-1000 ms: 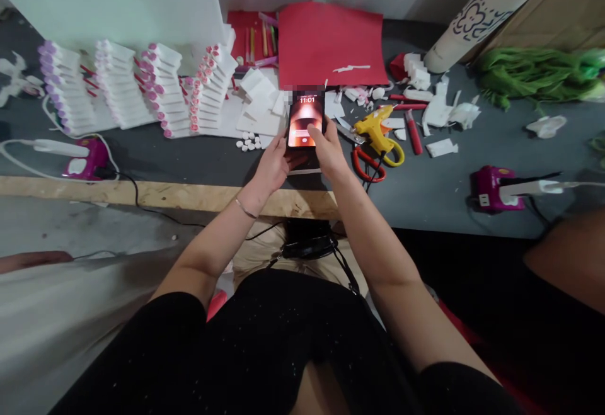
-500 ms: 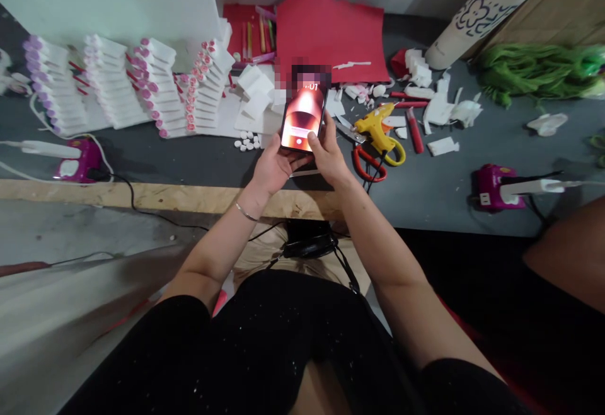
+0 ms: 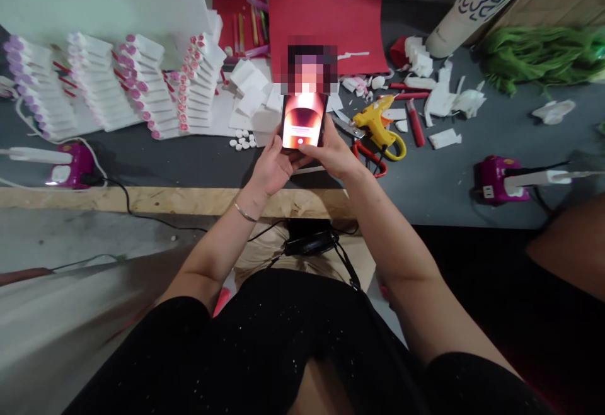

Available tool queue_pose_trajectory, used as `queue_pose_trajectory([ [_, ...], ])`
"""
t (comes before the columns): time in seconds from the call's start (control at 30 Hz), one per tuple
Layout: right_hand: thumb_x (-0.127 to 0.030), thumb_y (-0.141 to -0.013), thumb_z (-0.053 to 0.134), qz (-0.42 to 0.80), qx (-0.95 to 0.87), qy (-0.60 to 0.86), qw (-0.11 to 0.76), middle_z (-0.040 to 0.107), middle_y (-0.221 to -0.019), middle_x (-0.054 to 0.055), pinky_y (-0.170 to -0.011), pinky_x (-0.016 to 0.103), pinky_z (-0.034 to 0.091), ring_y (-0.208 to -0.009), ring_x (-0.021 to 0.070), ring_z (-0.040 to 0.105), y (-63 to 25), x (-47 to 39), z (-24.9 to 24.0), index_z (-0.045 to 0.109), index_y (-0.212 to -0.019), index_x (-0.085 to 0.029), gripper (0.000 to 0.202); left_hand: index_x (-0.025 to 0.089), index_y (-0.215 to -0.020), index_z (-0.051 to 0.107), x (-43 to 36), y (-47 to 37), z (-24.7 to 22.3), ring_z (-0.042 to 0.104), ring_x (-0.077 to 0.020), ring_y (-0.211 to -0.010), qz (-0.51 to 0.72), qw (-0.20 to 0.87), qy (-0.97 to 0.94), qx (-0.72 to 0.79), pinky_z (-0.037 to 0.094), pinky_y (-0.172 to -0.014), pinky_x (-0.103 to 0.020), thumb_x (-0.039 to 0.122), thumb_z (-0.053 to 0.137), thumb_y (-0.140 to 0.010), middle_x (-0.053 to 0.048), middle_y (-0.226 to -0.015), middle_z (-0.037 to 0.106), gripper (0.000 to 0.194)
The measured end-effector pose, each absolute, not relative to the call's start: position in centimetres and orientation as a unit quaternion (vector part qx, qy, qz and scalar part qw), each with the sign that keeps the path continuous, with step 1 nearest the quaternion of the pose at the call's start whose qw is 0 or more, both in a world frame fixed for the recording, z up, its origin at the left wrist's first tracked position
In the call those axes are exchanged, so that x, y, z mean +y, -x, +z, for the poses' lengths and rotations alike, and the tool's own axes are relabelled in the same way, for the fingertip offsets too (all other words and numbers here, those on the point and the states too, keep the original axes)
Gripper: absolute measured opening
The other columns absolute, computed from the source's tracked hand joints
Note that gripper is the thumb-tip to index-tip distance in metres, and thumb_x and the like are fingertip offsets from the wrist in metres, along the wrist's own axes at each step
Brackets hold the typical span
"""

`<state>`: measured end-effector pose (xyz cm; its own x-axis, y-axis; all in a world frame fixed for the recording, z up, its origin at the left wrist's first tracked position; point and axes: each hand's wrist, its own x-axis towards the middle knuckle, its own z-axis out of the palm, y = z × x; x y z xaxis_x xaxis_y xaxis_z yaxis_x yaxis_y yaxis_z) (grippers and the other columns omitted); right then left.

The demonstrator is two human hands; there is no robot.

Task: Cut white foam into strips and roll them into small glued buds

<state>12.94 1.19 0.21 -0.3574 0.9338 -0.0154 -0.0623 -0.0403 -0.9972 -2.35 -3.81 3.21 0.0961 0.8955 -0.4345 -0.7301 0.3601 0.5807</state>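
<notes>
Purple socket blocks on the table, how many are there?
2: the left block, far left of the phone, and the right block, right of the yellow glue gun. Others may be hidden.

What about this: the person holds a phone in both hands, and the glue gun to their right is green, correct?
Only the colour is off: the head view shows that the glue gun is yellow. It does lie off to the right, and the left hand and right hand do hold the phone.

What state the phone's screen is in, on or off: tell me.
On. The phone, held between the left hand and right hand, glows with a bright orange-and-white picture; pixelation hides its top.
</notes>
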Motion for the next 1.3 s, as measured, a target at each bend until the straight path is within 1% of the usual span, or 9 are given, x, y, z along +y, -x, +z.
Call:
queue_pose_trajectory([
  [0.13,-0.075,-0.068,0.086,0.581,-0.564,0.4,0.43,0.064,-0.152,0.014,-0.124,0.06,0.053,-0.141,0.0342,0.064,-12.7,1.2,0.2,0.045,-0.131,-0.029,0.088,0.038,-0.158,0.054,-3.8,2.4,3.3,0.075,-0.0245,-0.129,0.55,0.733,-0.104,0.386,0.06,-0.114,-0.051,0.033,0.046,-0.115,-0.005,-0.137,0.078,0.045],
  [0.3,-0.077,-0.069,0.084,0.579,-0.576,0.401,0.414,0.061,-0.156,0.016,-0.125,0.06,0.052,-0.147,0.036,0.059,-12.6,1.2,0.3,0.044,-0.139,-0.027,0.095,0.036,-0.156,0.055,-3.9,2.5,3.2,0.077,-0.0229,-0.124,0.551,0.734,-0.118,0.379,0.06,-0.115,-0.05,0.033,0.041,-0.116,-0.004,-0.133,0.079,0.043],
  [0.4,-0.077,-0.069,0.085,0.573,-0.572,0.397,0.432,0.064,-0.152,0.016,-0.124,0.06,0.053,-0.142,0.0355,0.064,-12.5,1.3,0.1,0.044,-0.133,-0.028,0.091,0.036,-0.158,0.054,-3.9,2.6,3.2,0.078,-0.0224,-0.12,0.555,0.735,-0.12,0.371,0.06,-0.114,-0.05,0.033,0.04,-0.116,-0.005,-0.132,0.08,0.044],
  [0.5,-0.078,-0.069,0.085,0.562,-0.573,0.403,0.439,0.067,-0.147,0.015,-0.123,0.061,0.055,-0.139,0.0355,0.066,-12.4,1.4,-0.1,0.044,-0.128,-0.027,0.088,0.038,-0.161,0.05,-3.9,2.6,3.3,0.077,-0.0231,-0.123,0.555,0.735,-0.114,0.372,0.059,-0.115,-0.052,0.033,0.042,-0.116,-0.005,-0.136,0.079,0.046],
  [0.8,-0.079,-0.071,0.08,0.554,-0.59,0.406,0.423,0.067,-0.143,0.013,-0.121,0.06,0.053,-0.137,0.0346,0.064,-12.3,1.5,-0.5,0.042,-0.131,-0.03,0.085,0.039,-0.158,0.052,-4.0,2.5,3.2,0.073,-0.0244,-0.132,0.548,0.736,-0.11,0.382,0.059,-0.116,-0.05,0.034,0.043,-0.115,-0.005,-0.136,0.078,0.044],
  [0.97,-0.083,-0.068,0.079,0.544,-0.604,0.399,0.425,0.064,-0.145,0.016,-0.127,0.058,0.047,-0.14,0.0352,0.06,-12.4,1.8,-0.7,0.042,-0.134,-0.027,0.094,0.041,-0.157,0.054,-4.1,2.5,3.3,0.07,-0.0247,-0.137,0.555,0.732,-0.106,0.38,0.057,-0.118,-0.05,0.033,0.046,-0.115,-0.004,-0.145,0.075,0.044],
  [1.13,-0.081,-0.071,0.08,0.561,-0.586,0.389,0.436,0.068,-0.144,0.014,-0.125,0.057,0.051,-0.139,0.0338,0.064,-12.7,1.4,-0.1,0.045,-0.132,-0.028,0.089,0.039,-0.153,0.059,-4.2,2.7,3.1,0.073,-0.0249,-0.132,0.556,0.729,-0.124,0.379,0.058,-0.117,-0.052,0.035,0.048,-0.114,-0.004,-0.143,0.076,0.04],
  [1.23,-0.085,-0.079,0.069,0.594,-0.542,0.395,0.444,0.069,-0.144,0.011,-0.122,0.054,0.055,-0.14,0.0326,0.066,-13.1,1.3,0.7,0.05,-0.133,-0.028,0.081,0.04,-0.153,0.057,-4.2,2.8,3.0,0.074,-0.0253,-0.132,0.552,0.735,-0.123,0.373,0.059,-0.116,-0.053,0.034,0.048,-0.114,-0.003,-0.144,0.075,0.041],
  [1.3,-0.087,-0.083,0.059,0.592,-0.519,0.424,0.448,0.069,-0.145,0.011,-0.112,0.051,0.061,-0.138,0.0327,0.067,-13.6,1.4,1.3,0.051,-0.138,-0.027,0.082,0.041,-0.154,0.056,-4.2,2.8,3.1,0.075,-0.0262,-0.13,0.55,0.736,-0.114,0.379,0.061,-0.114,-0.055,0.034,0.05,-0.113,-0.004,-0.143,0.076,0.042],
])
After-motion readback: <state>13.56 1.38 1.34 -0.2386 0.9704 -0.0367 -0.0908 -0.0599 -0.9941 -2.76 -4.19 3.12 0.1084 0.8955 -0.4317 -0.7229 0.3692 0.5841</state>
